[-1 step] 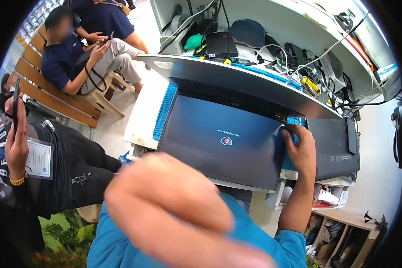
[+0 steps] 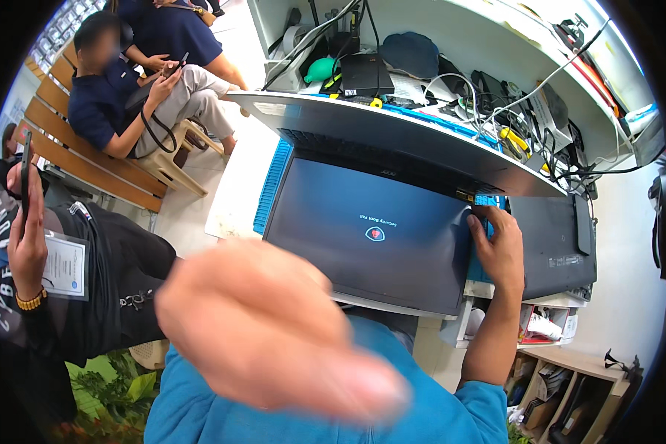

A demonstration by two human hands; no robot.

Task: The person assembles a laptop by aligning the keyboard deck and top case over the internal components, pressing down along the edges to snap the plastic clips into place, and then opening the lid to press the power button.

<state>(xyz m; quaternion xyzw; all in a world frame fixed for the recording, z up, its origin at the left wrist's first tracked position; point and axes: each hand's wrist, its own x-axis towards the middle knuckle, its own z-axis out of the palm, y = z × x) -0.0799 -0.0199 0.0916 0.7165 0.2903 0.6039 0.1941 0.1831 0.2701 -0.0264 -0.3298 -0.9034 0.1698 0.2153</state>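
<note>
A black laptop (image 2: 362, 214) lies opened with its lit screen half flat on the bench. Its keyboard half (image 2: 333, 143) rises steeply from the far side, facing the screen. A small shield-shaped red mark glows mid-screen, upside down to me. My right hand (image 2: 500, 244) grips the right edge of the screen half, thumb on the bezel and fingers beyond the edge. Large and blurred, my left hand (image 2: 263, 333) hangs close in front of me, above my blue shirt. Its fingers curl in and the thumb points right; nothing shows in it. It covers the laptop's near left corner.
A second dark laptop (image 2: 559, 255) lies to the right. Behind, a shelf (image 2: 274, 29) holds cables, a green air blower (image 2: 320, 69) and a dark cap (image 2: 410, 55). At left stand a person with a phone (image 2: 27, 177) and a seated person (image 2: 118, 96).
My left hand has moved left and slightly up, its thumb now further from the lower edge. My right hand and the laptop stay in place.
</note>
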